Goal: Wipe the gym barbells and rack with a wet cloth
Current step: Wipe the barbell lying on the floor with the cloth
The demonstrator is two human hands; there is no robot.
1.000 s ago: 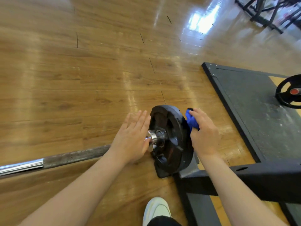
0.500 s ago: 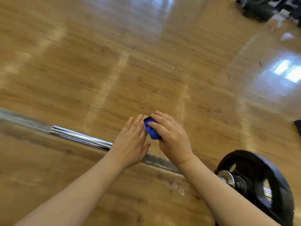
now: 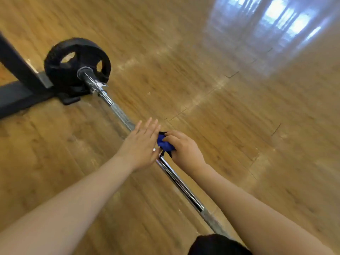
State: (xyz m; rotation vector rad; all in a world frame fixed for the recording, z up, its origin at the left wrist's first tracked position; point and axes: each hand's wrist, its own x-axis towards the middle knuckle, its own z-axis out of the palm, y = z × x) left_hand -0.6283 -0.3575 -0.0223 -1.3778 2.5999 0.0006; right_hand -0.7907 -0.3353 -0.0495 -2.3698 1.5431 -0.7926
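Note:
A chrome barbell bar (image 3: 181, 183) runs diagonally over the wooden floor, from a black weight plate (image 3: 73, 59) at the upper left down to the bottom edge. My right hand (image 3: 184, 150) grips a bunched blue cloth (image 3: 164, 143) against the bar's middle. My left hand (image 3: 141, 144) lies over the bar just left of the cloth, fingers straight and together. The bar section under both hands is hidden. The dark rack frame (image 3: 16, 85) stands beside the plate at the far left.
Glossy wooden floor (image 3: 239, 107) spreads all around, with window glare at the upper right. A black foot pad (image 3: 70, 100) of the rack sits under the plate. Dark clothing (image 3: 217, 244) shows at the bottom edge.
The view has swung round sharply, so the plate and rack now sit at the upper left. Both hands stay together with the cloth on the bar's shaft, away from the plate wiped a second ago.

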